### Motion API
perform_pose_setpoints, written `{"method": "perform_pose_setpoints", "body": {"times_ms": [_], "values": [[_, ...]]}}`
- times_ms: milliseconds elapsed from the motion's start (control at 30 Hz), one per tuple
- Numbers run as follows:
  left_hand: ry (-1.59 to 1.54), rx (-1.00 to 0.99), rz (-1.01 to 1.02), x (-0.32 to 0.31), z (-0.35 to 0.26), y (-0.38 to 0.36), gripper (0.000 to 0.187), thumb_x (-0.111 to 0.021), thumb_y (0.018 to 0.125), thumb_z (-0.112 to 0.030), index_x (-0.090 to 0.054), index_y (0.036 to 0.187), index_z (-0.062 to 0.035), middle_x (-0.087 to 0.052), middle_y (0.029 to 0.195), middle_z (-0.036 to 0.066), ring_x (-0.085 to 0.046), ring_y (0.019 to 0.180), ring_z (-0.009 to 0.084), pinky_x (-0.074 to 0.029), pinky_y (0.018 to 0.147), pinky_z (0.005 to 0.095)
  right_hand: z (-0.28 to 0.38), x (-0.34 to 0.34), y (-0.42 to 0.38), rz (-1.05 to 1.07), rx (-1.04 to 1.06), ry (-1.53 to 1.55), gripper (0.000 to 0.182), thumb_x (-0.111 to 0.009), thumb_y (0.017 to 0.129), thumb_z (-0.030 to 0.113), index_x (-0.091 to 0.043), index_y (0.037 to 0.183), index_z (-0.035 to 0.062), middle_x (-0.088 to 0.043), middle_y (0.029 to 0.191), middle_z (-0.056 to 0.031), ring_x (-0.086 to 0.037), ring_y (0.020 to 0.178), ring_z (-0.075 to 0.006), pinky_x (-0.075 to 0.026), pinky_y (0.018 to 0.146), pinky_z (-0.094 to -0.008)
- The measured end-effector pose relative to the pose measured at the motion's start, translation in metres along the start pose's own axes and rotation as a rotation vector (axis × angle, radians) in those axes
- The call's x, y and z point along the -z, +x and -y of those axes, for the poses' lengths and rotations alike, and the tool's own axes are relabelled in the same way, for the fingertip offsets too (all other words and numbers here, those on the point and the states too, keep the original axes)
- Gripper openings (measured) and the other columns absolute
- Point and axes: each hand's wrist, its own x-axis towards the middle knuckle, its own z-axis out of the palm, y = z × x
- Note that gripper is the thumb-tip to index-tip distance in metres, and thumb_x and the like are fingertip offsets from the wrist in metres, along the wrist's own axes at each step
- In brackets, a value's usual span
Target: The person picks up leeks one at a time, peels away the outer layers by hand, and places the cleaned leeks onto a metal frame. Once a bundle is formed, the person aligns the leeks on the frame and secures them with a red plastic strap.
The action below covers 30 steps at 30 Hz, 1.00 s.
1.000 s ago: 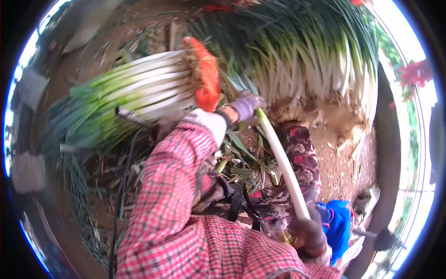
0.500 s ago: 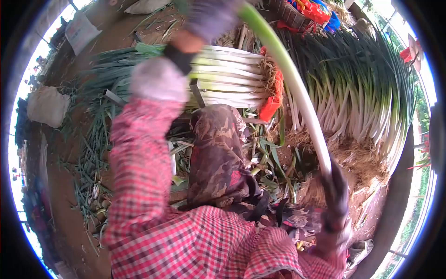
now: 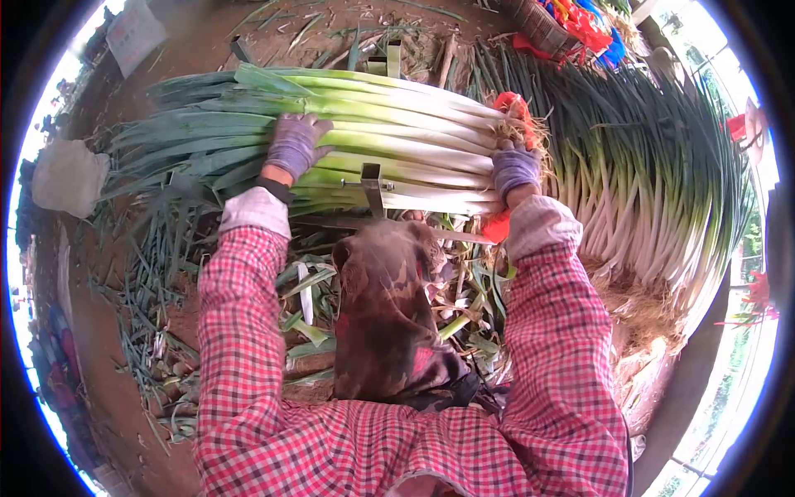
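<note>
A thick row of leeks [image 3: 414, 124] lies crosswise in a metal rack, with green leaves to the left and white root ends to the right. My left hand [image 3: 296, 147], in a purple knit glove, rests on the leeks where green turns pale, its fingers spread. At the white ends my right hand [image 3: 515, 170], gloved the same way, lies over the stalks close to the roots, fingers extended. An orange-red strip [image 3: 515, 112] shows around the root ends, partly covered by my right hand. A metal post [image 3: 373, 189] of the rack stands at the near side.
A big pile of untrimmed leeks [image 3: 654, 166] lies on the right, roots toward me. Cut leaves [image 3: 166, 306] litter the ground at left. A basket [image 3: 542, 29] with red and blue material stands at the back. A white sack [image 3: 70, 178] lies far left.
Both hands held one long leek lifted and bent above the rack. Now that leek is down among the row; my right hand has moved up and forward to the root ends, my left hand back and left.
</note>
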Motion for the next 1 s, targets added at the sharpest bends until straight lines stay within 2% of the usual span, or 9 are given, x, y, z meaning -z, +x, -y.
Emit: {"method": "perform_pose_setpoints", "body": {"times_ms": [67, 100, 200, 367, 500, 733, 800, 933, 1000], "values": [[-0.008, 0.063, -0.018, 0.004, -0.008, -0.001, 0.045, -0.069, 0.075, -0.046, -0.061, 0.112, -0.0218, -0.062, 0.108, 0.007, -0.056, 0.104, 0.0256, -0.038, 0.09, 0.0418, 0.012, 0.009, -0.003, -0.168, 0.072, -0.001, 0.047, -0.066, 0.077, 0.033, -0.056, 0.123, 0.0242, -0.047, 0.135, -0.0031, -0.041, 0.129, -0.0222, -0.031, 0.102, -0.0502], [-0.063, 0.063, -0.041, 0.003, -0.007, -0.002, 0.045, -0.07, 0.073, -0.045, -0.061, 0.111, -0.0229, -0.061, 0.106, 0.006, -0.056, 0.104, 0.0256, -0.037, 0.09, 0.0429, 0.025, 0.021, 0.005, -0.028, 0.12, 0.07, 0.063, -0.064, 0.078, 0.047, -0.045, 0.135, 0.0277, -0.034, 0.148, -0.0032, -0.025, 0.14, -0.0253, -0.019, 0.109, -0.0562], [-0.052, 0.049, -0.098, -0.001, -0.008, -0.006, 0.044, -0.071, 0.072, -0.044, -0.061, 0.109, -0.0232, -0.061, 0.106, 0.004, -0.056, 0.104, 0.0261, -0.037, 0.09, 0.0439, 0.071, 0.025, 0.015, -0.087, 0.259, 0.198, 0.076, -0.059, 0.082, 0.054, -0.024, 0.146, 0.0329, -0.024, 0.153, -0.0061, -0.02, 0.142, -0.0291, -0.014, 0.111, -0.0583], [-0.296, -0.148, -0.338, -0.016, 0.011, -0.008, 0.037, -0.068, 0.076, -0.031, -0.061, 0.112, -0.0228, -0.06, 0.111, 0.002, -0.053, 0.109, 0.0238, -0.022, 0.111, 0.0509, 0.084, -0.002, 0.032, -0.108, 0.095, 0.373, 0.073, -0.061, 0.081, 0.055, -0.028, 0.144, 0.0377, -0.025, 0.152, -0.0067, -0.022, 0.141, -0.0289, -0.016, 0.111, -0.0577], [-0.153, -0.211, -0.138, -0.011, 0.018, 0.019, 0.039, -0.067, 0.073, -0.019, -0.061, 0.112, -0.0213, -0.061, 0.109, 0.001, -0.054, 0.109, 0.0224, -0.021, 0.111, 0.0523, 0.09, -0.006, 0.036, -0.154, 0.028, 0.389, 0.068, -0.058, 0.082, 0.057, -0.032, 0.142, 0.0394, -0.03, 0.151, -0.0044, -0.024, 0.14, -0.0271, -0.017, 0.11, -0.0562], [-0.303, -0.094, -0.185, -0.043, 0.016, 0.035, 0.036, -0.061, 0.072, -0.009, -0.064, 0.106, -0.0191, -0.061, 0.108, 0.004, -0.055, 0.109, 0.0247, -0.022, 0.111, 0.0509, 0.096, -0.008, 0.034, -0.171, 0.01, 0.384, 0.068, -0.055, 0.084, 0.057, -0.031, 0.143, 0.0361, -0.03, 0.15, -0.0058, -0.025, 0.139, -0.0298, -0.02, 0.109, -0.0578], [-0.402, -0.024, 0.093, 0.006, 0.011, 0.028, 0.036, -0.06, 0.072, -0.011, -0.063, 0.107, -0.018, -0.06, 0.111, 0.005, -0.055, 0.11, 0.026, -0.021, 0.111, 0.05, 0.092, -0.025, 0.044, -0.207, 0.089, 0.463, 0.069, -0.058, 0.083, 0.056, -0.03, 0.144, 0.0367, -0.029, 0.15, -0.0076, -0.024, 0.139, -0.0326, -0.019, 0.109, -0.0577], [-0.173, -0.062, 0.273, 0.028, 0.004, -0.001, 0.075, -0.066, 0.077, -0.03, -0.032, 0.145, -0.0258, -0.034, 0.147, 0.006, -0.03, 0.137, 0.0258, -0.014, 0.115, 0.0498, 0.094, -0.009, 0.039, -0.071, 0.006, 0.404, 0.069, -0.055, 0.084, 0.058, -0.027, 0.144, 0.0406, -0.026, 0.153, -0.0041, -0.019, 0.142, -0.0284, -0.016, 0.111, -0.0548], [0.037, 0.004, 0.3, 0.045, 0.023, -0.031, 0.078, -0.065, 0.078, -0.033, -0.028, 0.146, -0.0263, -0.029, 0.151, 0.005, -0.026, 0.139, 0.0264, -0.015, 0.113, 0.0541, 0.095, -0.001, 0.036, -0.038, -0.013, 0.399, 0.069, -0.054, 0.084, 0.059, -0.026, 0.144, 0.0411, -0.025, 0.153, -0.003, -0.019, 0.142, -0.028, -0.017, 0.111, -0.0541]]}}
